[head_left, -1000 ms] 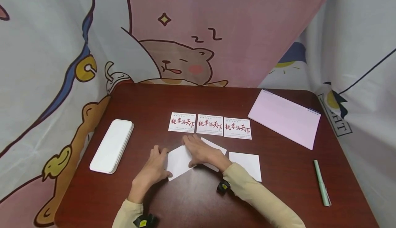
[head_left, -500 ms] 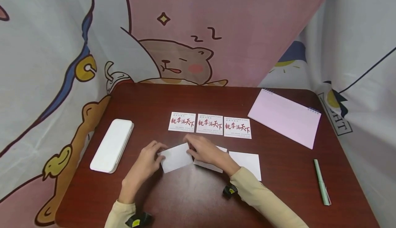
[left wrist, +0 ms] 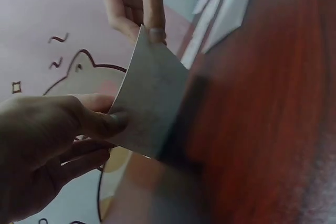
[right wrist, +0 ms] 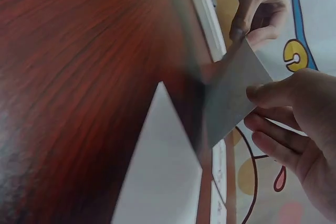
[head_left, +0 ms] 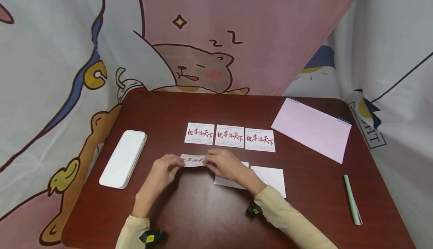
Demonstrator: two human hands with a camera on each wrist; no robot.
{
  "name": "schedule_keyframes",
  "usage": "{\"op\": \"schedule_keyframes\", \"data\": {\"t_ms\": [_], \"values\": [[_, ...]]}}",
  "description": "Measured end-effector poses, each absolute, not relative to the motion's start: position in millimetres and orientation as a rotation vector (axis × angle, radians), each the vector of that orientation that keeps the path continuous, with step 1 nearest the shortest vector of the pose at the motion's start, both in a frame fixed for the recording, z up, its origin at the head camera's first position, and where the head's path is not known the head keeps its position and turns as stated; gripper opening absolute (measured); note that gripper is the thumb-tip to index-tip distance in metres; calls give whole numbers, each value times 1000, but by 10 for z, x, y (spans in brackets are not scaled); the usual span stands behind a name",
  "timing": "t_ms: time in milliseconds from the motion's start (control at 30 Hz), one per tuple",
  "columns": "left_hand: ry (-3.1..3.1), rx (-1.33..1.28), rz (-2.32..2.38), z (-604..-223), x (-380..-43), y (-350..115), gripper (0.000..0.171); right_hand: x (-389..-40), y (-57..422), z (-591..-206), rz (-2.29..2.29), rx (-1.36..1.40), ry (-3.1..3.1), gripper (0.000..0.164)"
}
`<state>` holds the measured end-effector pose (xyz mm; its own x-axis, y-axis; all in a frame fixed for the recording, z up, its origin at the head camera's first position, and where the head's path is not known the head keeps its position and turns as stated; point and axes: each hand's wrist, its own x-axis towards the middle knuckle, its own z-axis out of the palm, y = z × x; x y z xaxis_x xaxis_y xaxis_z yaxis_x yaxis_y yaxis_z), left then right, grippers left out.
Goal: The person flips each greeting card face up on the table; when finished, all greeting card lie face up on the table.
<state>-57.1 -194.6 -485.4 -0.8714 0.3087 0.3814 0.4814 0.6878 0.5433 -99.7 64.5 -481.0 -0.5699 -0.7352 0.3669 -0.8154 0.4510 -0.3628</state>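
Observation:
A white card with dark lettering is tilted up above the table, its printed face toward the head camera. My left hand pinches its left end between thumb and fingers. At the right end, my right hand pinches it the same way. In the left wrist view the plain back of the card shows, with a dark shadow below it. Two blank white cards lie to the right: one partly hidden under my right hand, the other beside it near the sleeve.
Behind the hands, three printed cards with red lettering lie in a row. A white case is at the left. On the right are a pink spiral notepad and a pale green pen. Printed curtains surround the brown table.
The card between my hands has turned from its blank face lying low to being tilted up with lettering showing. Both hands have shifted and now pinch its ends.

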Motion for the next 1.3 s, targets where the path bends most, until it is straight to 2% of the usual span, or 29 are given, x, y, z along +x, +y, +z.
{"op": "schedule_keyframes", "data": {"t_ms": [467,700,1300], "values": [[-2702,-675,-942,-5093,-663,-1950,22,-1007,669,-4981,581,1431,-2666,13],[-2726,-672,-926,-5161,-685,-1958,23,-1014,638,-5070,533,1441,-2634,5],[-2752,-595,-931,-5259,-703,-1929,21,-994,650,-5130,533,1402,-2667,4]]}}
